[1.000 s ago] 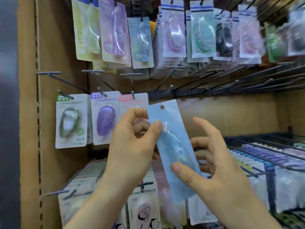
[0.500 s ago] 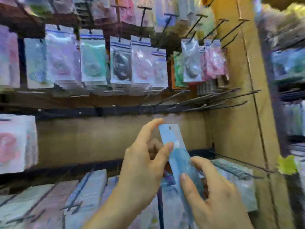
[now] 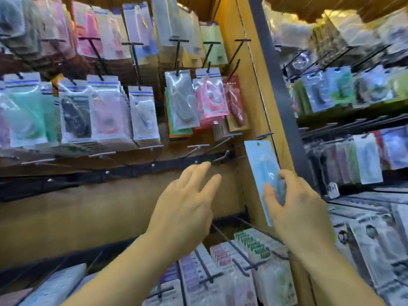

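Note:
My right hand [image 3: 295, 206] grips a light blue blister pack [image 3: 260, 164] by its lower half, holding it upright in front of the wooden divider post [image 3: 254, 111]. The pack has a hang hole at its top and a clear bubble over a small blue item. To the left of the pack, my left hand [image 3: 187, 206] is held out with straight fingers and holds nothing. Its fingertips point toward the row of bare metal hooks [image 3: 198, 149] on the black rail.
Packaged stationery hangs in rows on pegs above [image 3: 141, 113] and lies on pegs below [image 3: 220, 272]. A pink pack [image 3: 212, 96] hangs near the post. A second bay of packs [image 3: 364, 157] fills the right side. A brown back panel [image 3: 88, 208] sits behind my hands.
My left hand has let go of the blue pack and moved left, fingers now straight. My right hand alone carries the pack rightward to the divider post. The view has swung right.

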The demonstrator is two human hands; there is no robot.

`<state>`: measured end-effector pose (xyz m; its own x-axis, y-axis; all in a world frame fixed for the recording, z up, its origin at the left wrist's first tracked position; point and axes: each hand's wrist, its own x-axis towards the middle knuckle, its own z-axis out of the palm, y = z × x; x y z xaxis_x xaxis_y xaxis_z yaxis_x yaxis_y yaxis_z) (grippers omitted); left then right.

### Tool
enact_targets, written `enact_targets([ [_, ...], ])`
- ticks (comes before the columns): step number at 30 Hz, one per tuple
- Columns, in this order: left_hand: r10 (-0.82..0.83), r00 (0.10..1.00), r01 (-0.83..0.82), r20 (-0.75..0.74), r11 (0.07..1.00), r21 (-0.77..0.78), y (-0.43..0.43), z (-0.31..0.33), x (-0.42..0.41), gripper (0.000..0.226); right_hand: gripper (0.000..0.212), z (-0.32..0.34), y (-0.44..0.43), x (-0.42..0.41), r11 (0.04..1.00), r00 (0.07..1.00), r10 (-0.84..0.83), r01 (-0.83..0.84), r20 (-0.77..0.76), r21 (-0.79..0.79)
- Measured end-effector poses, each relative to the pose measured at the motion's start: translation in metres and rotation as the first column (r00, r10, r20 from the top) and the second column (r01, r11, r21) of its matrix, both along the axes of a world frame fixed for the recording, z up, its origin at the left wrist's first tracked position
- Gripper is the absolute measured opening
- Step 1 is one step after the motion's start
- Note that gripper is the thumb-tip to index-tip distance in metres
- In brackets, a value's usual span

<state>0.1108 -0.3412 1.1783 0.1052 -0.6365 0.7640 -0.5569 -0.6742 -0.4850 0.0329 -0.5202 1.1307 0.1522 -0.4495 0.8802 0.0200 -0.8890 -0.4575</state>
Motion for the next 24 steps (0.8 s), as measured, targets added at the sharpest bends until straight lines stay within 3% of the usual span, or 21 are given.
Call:
enact_targets([
  [5,0.078,0.996,-0.080,-0.030,0.996,-0.045,-0.012,0.010,0.002,0.052,0.043,0.004,-0.006,0.001,0.998,0.984,-0.068,0.067,-0.162,-0.010],
  [8,0.083,0.996,-0.084,-0.007,0.996,-0.039,-0.017,0.014,-0.001,0.047,0.044,0.005,-0.009,0.000,0.999,0.986,-0.053,0.052,-0.160,-0.015],
  [19,-0.125,0.985,0.122,-0.119,0.992,-0.032,-0.047,0.009,-0.016,0.042,0.037,0.023,-0.029,0.011,0.983,0.933,-0.158,0.120,-0.322,-0.137],
  [24,-0.144,0.970,0.143,-0.194,0.990,-0.019,-0.040,-0.007,-0.021,0.036,0.034,0.021,-0.034,0.048,0.988,0.922,-0.109,0.059,-0.371,-0.142],
])
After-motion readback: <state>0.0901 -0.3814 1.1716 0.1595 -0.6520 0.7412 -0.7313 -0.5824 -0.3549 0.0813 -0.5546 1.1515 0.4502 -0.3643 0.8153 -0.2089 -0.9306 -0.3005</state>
